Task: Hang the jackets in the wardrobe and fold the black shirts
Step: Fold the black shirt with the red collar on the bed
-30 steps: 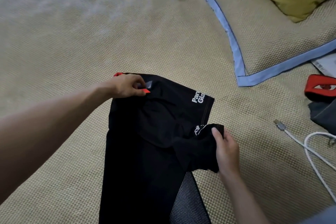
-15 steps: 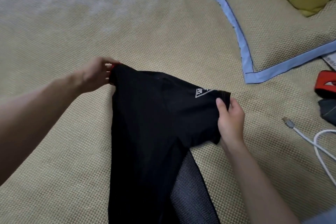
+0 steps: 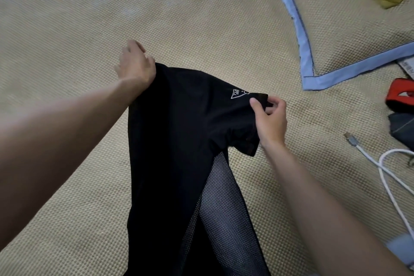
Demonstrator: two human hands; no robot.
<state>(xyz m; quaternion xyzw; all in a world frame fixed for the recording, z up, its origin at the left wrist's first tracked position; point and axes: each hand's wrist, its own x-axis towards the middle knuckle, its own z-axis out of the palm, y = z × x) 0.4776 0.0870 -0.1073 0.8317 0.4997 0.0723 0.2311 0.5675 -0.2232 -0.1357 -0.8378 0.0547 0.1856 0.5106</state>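
Two hands hold one black shirt (image 3: 179,136) by its upper edge above the woven mat (image 3: 67,51). The left hand (image 3: 135,64) holds the far-left corner; its fingers are blurred and partly behind the cloth, so whether they pinch or only support the fabric cannot be told. The right hand (image 3: 272,119) pinches the sleeve hem between thumb and curled fingers, just beside the small white triangle logo (image 3: 238,93).

Between the two grips the fabric spans loosely. Below the grips it hangs toward the person, and a mesh panel (image 3: 224,197) shows under the right-hand grip.

Judged state: the shirt is being spread for folding; no fold is set yet.

Risks from this position:
- The right-hand pinch takes only the hem. A sideways pull may slip it free and let the sleeve collapse.
- Uneven tension between the grips may lay the shirt down skewed, giving a crooked fold.
- The mesh panel may bunch under the body when lowered, leaving a lump.
- A white cable (image 3: 389,184) lies well to the right of the right-hand grip; a wide sweep of cloth could drag it.
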